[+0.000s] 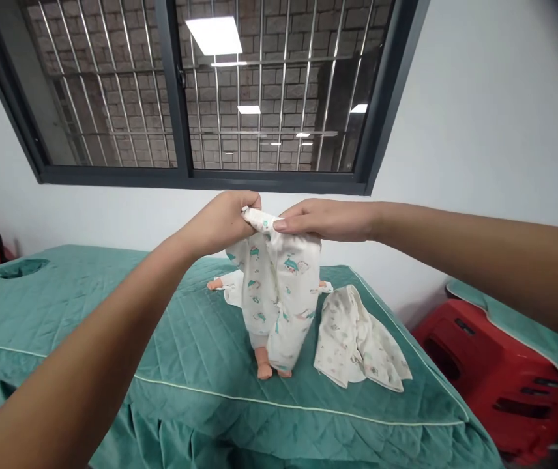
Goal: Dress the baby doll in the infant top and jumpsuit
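Both of my hands hold up a pair of white baby pants printed with small green figures. My left hand pinches one end of the waistband. My right hand grips the waistband's other side, thumb in front and fingers behind the cloth. A baby doll lies on the bed behind the pants, which hide most of its body. Its feet show below the cloth, and its hands stick out at either side, in white sleeves. Whether its legs are inside the pants I cannot tell.
A white printed baby garment lies crumpled to the right on the green quilted bed cover. The bed has an oval hole at far left. Red plastic stools stand at right. A barred window is in the wall behind.
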### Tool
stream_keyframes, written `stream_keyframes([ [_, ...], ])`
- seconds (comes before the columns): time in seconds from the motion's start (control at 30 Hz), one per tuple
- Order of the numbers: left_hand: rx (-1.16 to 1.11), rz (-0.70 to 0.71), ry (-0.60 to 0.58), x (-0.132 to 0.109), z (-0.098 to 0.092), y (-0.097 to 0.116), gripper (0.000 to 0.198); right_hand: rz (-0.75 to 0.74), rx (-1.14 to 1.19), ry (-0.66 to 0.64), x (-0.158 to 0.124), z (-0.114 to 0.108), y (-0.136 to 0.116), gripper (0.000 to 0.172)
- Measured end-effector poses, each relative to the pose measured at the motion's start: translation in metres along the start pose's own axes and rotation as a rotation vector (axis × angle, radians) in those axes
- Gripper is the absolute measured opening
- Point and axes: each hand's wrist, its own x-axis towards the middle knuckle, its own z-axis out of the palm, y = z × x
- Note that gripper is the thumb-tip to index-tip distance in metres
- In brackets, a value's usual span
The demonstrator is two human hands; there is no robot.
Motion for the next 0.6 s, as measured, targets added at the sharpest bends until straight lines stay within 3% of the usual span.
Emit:
stream_keyframes([
  [0.1,0.108,0.028,0.022,-0.004,-0.005,0.006,0.014,-0.016,-0.142,0.049,-0.003,-0.001,-0.008,0.040],
  [0.2,0.166,-0.044,-0.009,-0.009,-0.012,0.000,0.025,0.013,-0.249,0.137,-0.008,-0.009,-0.010,0.036],
  [0.43,0.179,-0.163,-0.398,-0.023,-0.034,-0.039,0.047,0.117,-0.260,0.117,-0.012,-0.034,0.015,0.035],
  [0.5,0.220,-0.187,-0.391,-0.023,-0.037,-0.046,0.052,0.135,-0.237,0.069,-0.003,-0.024,0.022,0.040],
  [0.6,0.310,-0.225,-0.260,-0.018,-0.039,-0.050,0.051,0.023,-0.144,0.023,0.019,0.004,0.024,0.046],
])
